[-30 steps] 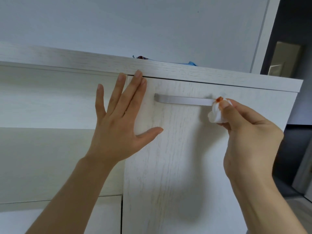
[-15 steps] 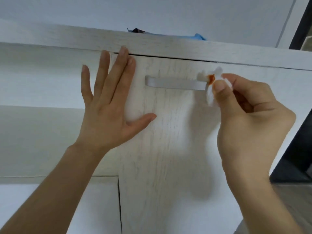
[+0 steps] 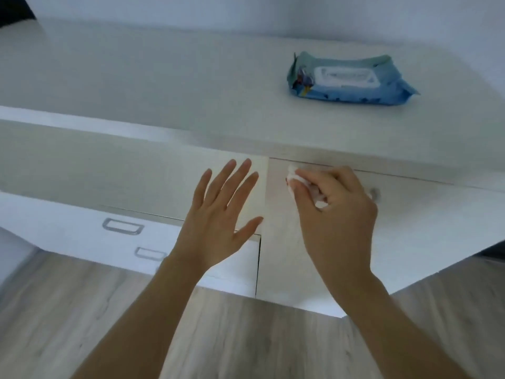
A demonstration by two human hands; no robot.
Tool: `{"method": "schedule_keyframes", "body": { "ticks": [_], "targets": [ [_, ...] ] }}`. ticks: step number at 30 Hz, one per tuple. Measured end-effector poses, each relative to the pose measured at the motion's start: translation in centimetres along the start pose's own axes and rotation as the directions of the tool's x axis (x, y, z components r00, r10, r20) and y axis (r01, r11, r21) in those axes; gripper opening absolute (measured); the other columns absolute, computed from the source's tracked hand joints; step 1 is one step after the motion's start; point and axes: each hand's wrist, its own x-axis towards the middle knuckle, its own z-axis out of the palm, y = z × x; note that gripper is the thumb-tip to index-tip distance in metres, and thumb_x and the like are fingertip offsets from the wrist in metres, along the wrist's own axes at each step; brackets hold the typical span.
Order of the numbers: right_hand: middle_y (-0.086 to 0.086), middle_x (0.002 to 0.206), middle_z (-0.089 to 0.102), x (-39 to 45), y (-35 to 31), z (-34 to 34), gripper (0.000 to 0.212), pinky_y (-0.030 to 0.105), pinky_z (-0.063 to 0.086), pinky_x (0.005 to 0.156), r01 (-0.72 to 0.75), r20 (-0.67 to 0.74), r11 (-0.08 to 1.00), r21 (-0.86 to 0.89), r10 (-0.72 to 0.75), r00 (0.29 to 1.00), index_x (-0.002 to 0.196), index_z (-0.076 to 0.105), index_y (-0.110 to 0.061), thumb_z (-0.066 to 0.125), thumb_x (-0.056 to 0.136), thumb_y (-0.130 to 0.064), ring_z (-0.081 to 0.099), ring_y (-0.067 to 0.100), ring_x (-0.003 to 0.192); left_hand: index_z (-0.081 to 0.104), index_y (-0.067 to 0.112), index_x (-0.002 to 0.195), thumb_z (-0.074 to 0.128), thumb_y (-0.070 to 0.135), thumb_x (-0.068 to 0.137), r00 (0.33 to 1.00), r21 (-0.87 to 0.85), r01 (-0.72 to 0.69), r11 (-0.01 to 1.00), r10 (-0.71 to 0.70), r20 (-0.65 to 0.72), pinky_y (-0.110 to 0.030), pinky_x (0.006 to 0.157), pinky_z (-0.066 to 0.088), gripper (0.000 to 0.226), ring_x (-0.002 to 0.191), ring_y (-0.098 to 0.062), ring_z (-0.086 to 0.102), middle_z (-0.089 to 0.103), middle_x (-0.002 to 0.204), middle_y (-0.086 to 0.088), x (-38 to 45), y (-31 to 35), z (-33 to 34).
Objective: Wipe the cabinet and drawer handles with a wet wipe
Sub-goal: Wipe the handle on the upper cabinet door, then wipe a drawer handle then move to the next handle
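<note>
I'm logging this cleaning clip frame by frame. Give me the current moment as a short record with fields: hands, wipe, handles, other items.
left hand: left hand open, fingers spread, over the cabinet front
right hand: right hand pinches the wet wipe against the cabinet door, near its top edge
door handle: mostly hidden by the right hand; one end shows
drawer handles: two, lower left, untouched
on top: blue wipes pack, lid closed

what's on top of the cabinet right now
A blue wet wipe pack lies flat on the cabinet top, lid up, toward the back right. No other object shows on the visible surface; its far left corner is out of frame.
</note>
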Motion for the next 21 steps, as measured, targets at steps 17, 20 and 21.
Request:
{"method": "schedule_keyframes", "body": {
  "ticks": [17,20,21],
  "targets": [
    [0.001,0.09,0.064,1.3,-15.8,6.5,0.012,0.017,0.036,0.067,-0.2,0.589,0.971,-0.132,0.239,0.772,0.087,0.073,-0.018,0.062,0.086,-0.02,0.056,0.011,0.08,0.016,0.018,0.152,0.035,0.046,0.098,0.83,0.125,0.165,0.978,-0.206,0.518,-0.032,0.113,-0.016,0.063,0.146,-0.014,0.005,0.015,0.158,0.001,-8.0,-13.4,-17.7],
    [0.002,0.095,0.063,-0.2,-19.6,10.2,0.014,0.02,0.037,0.069,-0.227,0.568,0.958,-0.177,0.287,0.771,0.091,0.073,-0.018,0.06,0.087,-0.021,0.057,0.013,0.082,0.012,0.018,0.152,0.034,0.045,0.099,0.817,0.128,0.098,0.987,-0.153,0.556,-0.032,0.11,-0.019,0.064,0.146,-0.014,0.004,0.012,0.159,0.0,-10.7,-18.4,-18.9],
    [0.002,0.097,0.063,-0.7,-20.9,11.4,0.015,0.02,0.037,0.069,-0.235,0.567,0.952,-0.194,0.304,0.766,0.093,0.073,-0.018,0.059,0.088,-0.021,0.057,0.013,0.083,0.011,0.018,0.152,0.033,0.045,0.099,0.813,0.133,0.089,0.987,-0.149,0.563,-0.032,0.111,-0.019,0.064,0.146,-0.014,0.004,0.011,0.159,0.0,-11.7,-20.2,-19.3]
  ]
}}
